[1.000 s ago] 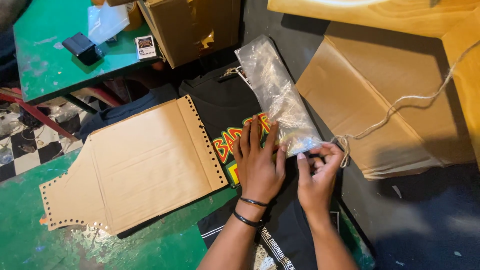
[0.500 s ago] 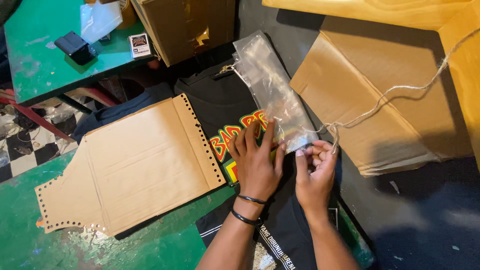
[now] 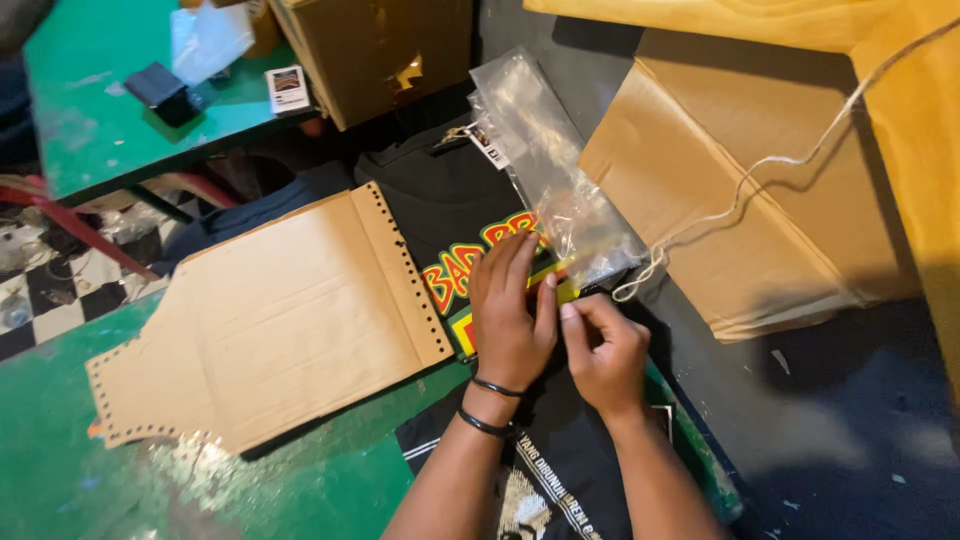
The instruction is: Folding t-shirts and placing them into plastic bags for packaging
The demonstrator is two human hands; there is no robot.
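- The left hand (image 3: 510,315) lies palm down, fingers spread flat, on the coloured print of a black T-shirt (image 3: 440,200); it grips nothing and only presses the cloth.
- The right hand (image 3: 600,350) sits just beside it, fingers curled, pinching the lower edge of a clear plastic bag (image 3: 545,160).
- The bag lies slantwise over the shirt's right side, its upper end near the collar, where a small hang tag (image 3: 487,143) shows.
- The shirt is spread on a green work surface (image 3: 60,480), partly covered on its left by a flat cardboard folding board (image 3: 270,320) with punched edges.
- A white string (image 3: 740,195) trails from the bag's lower end across folded brown cardboard (image 3: 740,200).
- A second black printed garment (image 3: 560,480) lies under the forearms.
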